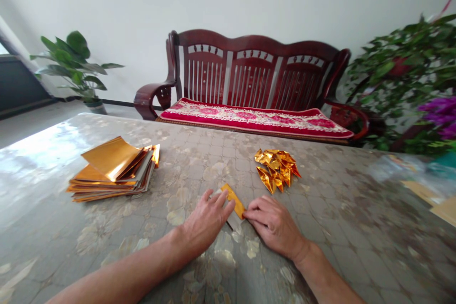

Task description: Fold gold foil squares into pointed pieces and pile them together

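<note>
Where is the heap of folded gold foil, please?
In the head view, the heap of folded gold foil sits on the table right of centre, just beyond the person's right hand, with the foil sheet stack far to its left.

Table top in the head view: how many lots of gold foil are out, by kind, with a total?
Stack of flat gold foil sheets: 1
Heap of folded gold foil pieces: 1
Folded gold foil strip between the left hand and right hand: 1
Total: 3
</note>
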Demonstrator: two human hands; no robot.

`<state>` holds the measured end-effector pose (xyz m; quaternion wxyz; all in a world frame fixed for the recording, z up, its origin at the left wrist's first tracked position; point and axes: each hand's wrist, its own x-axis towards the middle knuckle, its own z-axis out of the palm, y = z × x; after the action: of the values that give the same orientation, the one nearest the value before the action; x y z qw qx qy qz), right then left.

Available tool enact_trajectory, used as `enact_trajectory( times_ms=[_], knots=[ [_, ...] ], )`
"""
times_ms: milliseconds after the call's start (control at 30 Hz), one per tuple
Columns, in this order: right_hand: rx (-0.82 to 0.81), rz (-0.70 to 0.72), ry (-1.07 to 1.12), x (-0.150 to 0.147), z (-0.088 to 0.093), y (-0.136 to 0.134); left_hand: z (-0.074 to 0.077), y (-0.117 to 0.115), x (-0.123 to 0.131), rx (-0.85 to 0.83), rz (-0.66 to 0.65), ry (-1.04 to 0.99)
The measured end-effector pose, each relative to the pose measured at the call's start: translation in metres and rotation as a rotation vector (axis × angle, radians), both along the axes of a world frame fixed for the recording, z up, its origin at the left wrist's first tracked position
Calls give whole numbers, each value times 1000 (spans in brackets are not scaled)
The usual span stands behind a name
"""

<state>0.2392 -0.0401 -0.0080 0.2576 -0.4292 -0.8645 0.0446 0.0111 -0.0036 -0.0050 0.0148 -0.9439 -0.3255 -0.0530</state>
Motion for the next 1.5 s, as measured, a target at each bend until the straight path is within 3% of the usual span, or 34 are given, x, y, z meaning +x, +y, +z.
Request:
enact_trajectory(
  times_ms=[633,900,1133,1500],
  knots=[
    [-4,-70,-83,-7,-2,-3,-2,-2,-4,59,-69,6],
    [-5,-73,-125,-8,-3,-3,-2,-6,-2,7,-27,-31],
    [-17,-157,-110,-9,-7,-1,-7,-5,-6,25,-17,-12],
    [-29,-163,-115,-13,-3,-5,0,-10,-1,53,-63,-40]
  ],
)
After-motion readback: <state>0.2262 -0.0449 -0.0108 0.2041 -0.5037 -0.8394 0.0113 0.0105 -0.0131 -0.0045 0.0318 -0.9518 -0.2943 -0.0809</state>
